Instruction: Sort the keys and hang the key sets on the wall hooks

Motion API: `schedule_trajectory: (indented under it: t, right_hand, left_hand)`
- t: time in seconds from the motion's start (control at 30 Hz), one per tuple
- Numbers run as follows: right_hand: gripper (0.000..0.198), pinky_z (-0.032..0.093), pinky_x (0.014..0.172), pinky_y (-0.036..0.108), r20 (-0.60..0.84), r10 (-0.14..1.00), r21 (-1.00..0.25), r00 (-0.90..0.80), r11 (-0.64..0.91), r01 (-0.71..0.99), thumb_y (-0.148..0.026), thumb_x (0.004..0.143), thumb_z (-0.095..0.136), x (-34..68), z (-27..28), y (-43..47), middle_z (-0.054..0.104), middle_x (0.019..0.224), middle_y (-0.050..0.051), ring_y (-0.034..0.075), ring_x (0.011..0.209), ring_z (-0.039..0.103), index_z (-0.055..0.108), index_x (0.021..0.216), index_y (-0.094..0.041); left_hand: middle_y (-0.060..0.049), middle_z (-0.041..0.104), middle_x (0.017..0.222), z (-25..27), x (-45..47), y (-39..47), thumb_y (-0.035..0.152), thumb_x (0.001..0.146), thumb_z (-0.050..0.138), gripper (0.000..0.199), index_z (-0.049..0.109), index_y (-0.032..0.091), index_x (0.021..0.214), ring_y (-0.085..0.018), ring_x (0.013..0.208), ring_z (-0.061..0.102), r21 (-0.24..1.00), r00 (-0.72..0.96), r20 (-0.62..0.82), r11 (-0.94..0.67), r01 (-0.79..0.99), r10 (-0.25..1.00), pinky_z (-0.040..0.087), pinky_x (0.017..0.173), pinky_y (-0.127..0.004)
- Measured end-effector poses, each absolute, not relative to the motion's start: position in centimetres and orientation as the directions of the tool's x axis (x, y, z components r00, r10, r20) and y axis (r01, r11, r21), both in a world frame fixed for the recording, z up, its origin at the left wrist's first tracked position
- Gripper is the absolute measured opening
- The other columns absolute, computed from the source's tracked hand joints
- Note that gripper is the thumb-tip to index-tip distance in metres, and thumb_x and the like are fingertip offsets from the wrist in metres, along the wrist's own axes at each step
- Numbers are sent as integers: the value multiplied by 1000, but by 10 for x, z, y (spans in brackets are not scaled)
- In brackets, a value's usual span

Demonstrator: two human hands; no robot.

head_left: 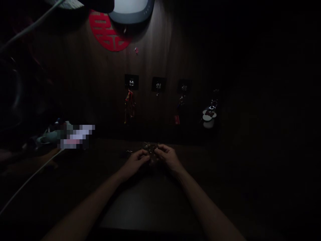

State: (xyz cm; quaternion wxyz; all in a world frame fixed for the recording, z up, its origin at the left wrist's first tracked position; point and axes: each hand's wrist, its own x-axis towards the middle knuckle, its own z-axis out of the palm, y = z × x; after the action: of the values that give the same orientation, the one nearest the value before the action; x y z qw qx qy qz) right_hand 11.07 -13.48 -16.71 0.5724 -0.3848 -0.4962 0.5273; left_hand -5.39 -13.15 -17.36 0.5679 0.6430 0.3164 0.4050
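Note:
In dim light, my left hand (136, 160) and my right hand (169, 156) meet low over a dark wooden surface. Between their fingertips is a cluster of small shiny metal pieces (149, 148), too dark to name exactly. Thumb and fingers of each hand are pinched together at its two sides. Just left of my left hand lies another small shiny metal piece (129, 152). Much of the cluster is hidden by fingers and shadow.
Hooks (131, 82) on the wooden panel hold a red tasselled ornament (129, 105), a red tag (177, 119) and a white bow-decorated charm (209, 117). Above are a red paper cut-out (106, 33) and a grey-white device (131, 11). A pale cable (32, 179) runs at left.

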Motion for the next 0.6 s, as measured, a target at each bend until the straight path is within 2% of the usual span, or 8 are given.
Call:
schedule_trajectory:
  t: [0.17,0.27,0.4,0.47,0.6]
  right_hand:
    - [29,42,51,22,173,982,-959,-73,151,-239,-43,63,68,105,-169,-134,62,67,-3,10,52,54,54,74,-20]
    - [32,43,54,24,209,978,-948,6,204,-246,-47,64,65,108,-164,-134,62,69,-3,13,58,58,50,77,-22]
    - [32,46,60,26,250,960,-905,128,279,-322,-46,66,65,114,-153,-136,62,68,-3,16,68,61,46,79,-23]
    - [30,46,60,26,268,949,-883,168,312,-351,-44,68,64,118,-148,-138,61,68,-3,16,69,61,46,80,-23]
    - [26,45,54,23,279,937,-862,211,341,-375,-41,71,63,125,-143,-142,59,68,-4,13,61,59,47,81,-23]
  left_hand:
    - [-1,63,74,-175,-52,-132,40,76,57,26,57,16,82,-12,70,58,987,522,160,-123,-105,838,44,69,-25]
    - [-2,63,75,-174,-53,-132,40,78,54,28,59,15,88,-13,72,58,983,544,177,-124,-133,820,43,73,-28]
    - [-2,64,74,-175,-54,-132,41,79,53,32,58,15,97,-13,70,58,993,575,102,-52,-104,811,43,71,-28]
    - [-2,63,76,-176,-55,-132,40,77,56,32,59,16,98,-13,72,58,994,574,106,-75,-77,812,43,72,-27]
    - [-2,63,83,-177,-55,-132,37,74,60,31,60,17,98,-12,72,58,993,576,113,-113,-36,810,43,71,-25]
